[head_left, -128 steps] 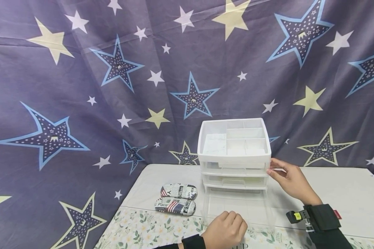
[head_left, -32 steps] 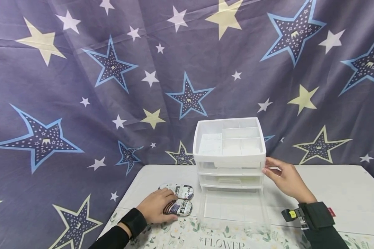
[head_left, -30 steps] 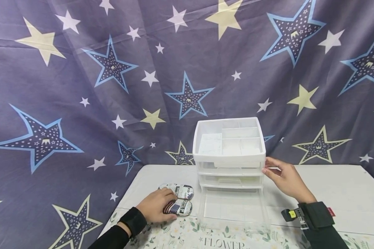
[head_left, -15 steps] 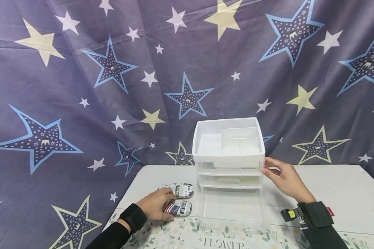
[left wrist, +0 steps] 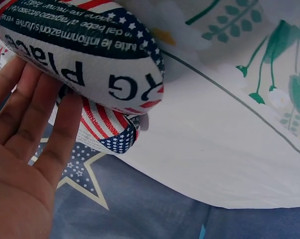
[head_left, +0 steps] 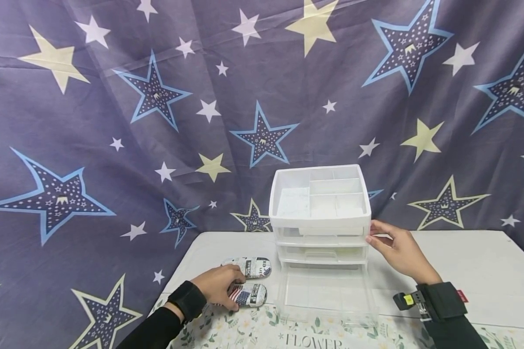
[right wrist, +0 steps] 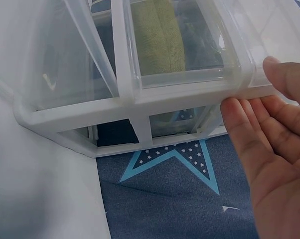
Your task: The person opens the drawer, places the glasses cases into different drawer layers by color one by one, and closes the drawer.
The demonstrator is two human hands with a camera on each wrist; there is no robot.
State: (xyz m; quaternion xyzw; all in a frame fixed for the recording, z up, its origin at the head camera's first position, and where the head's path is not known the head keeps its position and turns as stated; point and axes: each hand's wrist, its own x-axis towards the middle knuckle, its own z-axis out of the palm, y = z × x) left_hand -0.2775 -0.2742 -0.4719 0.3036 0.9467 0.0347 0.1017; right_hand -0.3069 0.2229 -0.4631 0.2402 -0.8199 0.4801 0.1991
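Observation:
Two oblong rounded pieces with newspaper-and-flag print lie side by side left of the drawer unit. My left hand point(head_left: 218, 286) holds the nearer printed piece point(head_left: 250, 294), thumb on its front side and fingers behind it, in the gap before the farther printed piece point(head_left: 257, 267). In the left wrist view the fingers reach under the piece lettered "Place" point(left wrist: 90, 69). My right hand point(head_left: 403, 252) grips the right front edge of the white plastic drawer unit point(head_left: 320, 222), thumb at the front and fingers along the side. Its bottom clear drawer point(head_left: 327, 291) is pulled out.
A divided tray point(head_left: 336, 194) tops the drawer unit. Something yellow-green and cloth-like point(right wrist: 157, 40) shows inside a drawer in the right wrist view. A floral cloth point(head_left: 244, 329) covers the front of the white table point(head_left: 454, 271); a starry curtain point(head_left: 201, 145) hangs behind.
My left hand has gone from in front of the pulled-out drawer to the printed pieces. The nearer piece has shifted slightly toward me, widening the gap. My right hand keeps its hold.

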